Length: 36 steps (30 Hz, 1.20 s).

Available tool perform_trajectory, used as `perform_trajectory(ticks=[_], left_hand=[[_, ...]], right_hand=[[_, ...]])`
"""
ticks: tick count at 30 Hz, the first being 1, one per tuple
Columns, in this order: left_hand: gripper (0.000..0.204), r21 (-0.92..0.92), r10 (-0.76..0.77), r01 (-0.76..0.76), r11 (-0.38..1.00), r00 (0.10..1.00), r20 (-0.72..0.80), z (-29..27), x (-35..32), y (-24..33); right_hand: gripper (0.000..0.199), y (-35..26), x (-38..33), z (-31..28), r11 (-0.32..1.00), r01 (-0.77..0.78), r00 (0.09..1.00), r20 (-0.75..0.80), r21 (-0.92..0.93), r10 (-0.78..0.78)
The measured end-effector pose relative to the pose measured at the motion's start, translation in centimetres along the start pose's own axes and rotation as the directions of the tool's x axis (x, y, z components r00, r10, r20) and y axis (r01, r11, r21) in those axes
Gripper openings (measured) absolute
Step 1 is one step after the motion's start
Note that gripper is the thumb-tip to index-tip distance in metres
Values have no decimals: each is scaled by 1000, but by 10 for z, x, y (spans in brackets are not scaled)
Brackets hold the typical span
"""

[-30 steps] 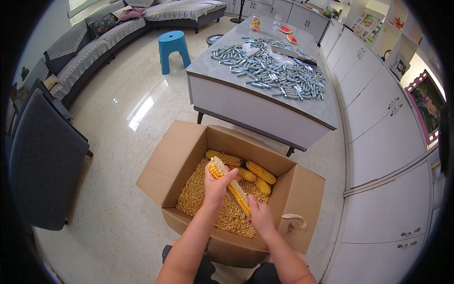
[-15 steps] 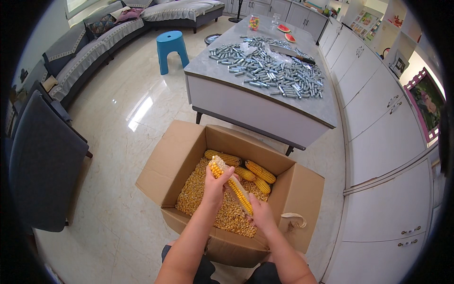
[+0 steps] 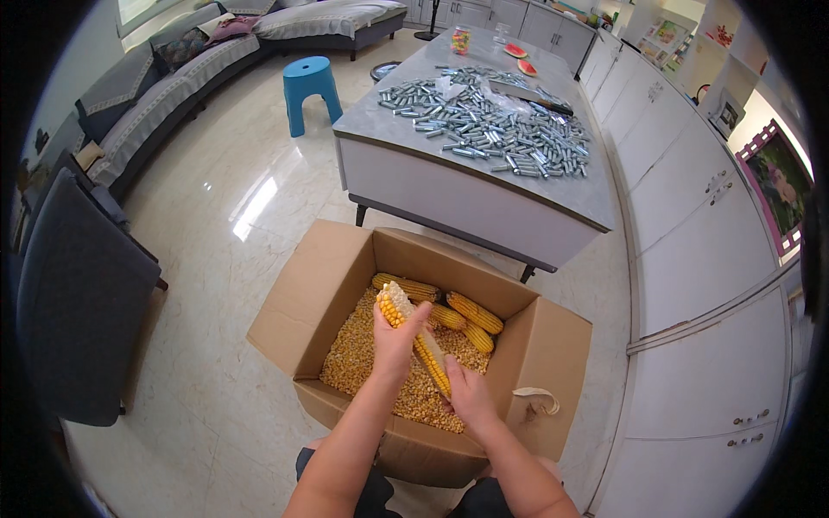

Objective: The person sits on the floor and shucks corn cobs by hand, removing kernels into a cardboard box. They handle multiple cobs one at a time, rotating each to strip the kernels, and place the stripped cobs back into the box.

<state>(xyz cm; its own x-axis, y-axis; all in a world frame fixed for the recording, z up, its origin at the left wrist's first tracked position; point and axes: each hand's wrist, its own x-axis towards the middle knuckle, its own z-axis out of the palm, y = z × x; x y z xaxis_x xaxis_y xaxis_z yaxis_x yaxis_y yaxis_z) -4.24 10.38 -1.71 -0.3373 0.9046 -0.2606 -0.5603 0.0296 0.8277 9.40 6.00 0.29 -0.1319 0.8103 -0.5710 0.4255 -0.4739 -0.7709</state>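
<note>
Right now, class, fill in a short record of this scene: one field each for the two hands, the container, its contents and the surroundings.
left hand: grips the upper part of a half-shelled yellow corn cob
right hand: holds the cob's lower end
container: open brown cardboard box on the floor
contents: loose yellow corn kernels, several whole yellow corn cobs
surroundings: grey-topped table covered with small metal cylinders, blue plastic stool
</note>
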Motion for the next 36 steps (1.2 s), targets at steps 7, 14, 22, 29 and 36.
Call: perform_trajectory(ticks=[7,14,22,29,36], left_hand=[[33,65,-97,93,994,993,68,-15,7,-43],[26,292,115,-167,942,976,187,15,-18,-15],[21,229,108,-138,964,985,137,17,-20,-15],[23,368,132,-196,909,973,192,20,-24,-14],[24,337,115,-177,925,974,196,16,-22,-22]], right_hand=[[49,19,22,0,921,387,922,0,-33,-388],[45,22,17,5,881,457,889,-92,123,-449],[47,8,8,1,935,341,938,-104,99,-331],[54,18,19,1,951,280,960,-39,132,-278],[62,26,27,2,976,181,981,-93,120,-171]])
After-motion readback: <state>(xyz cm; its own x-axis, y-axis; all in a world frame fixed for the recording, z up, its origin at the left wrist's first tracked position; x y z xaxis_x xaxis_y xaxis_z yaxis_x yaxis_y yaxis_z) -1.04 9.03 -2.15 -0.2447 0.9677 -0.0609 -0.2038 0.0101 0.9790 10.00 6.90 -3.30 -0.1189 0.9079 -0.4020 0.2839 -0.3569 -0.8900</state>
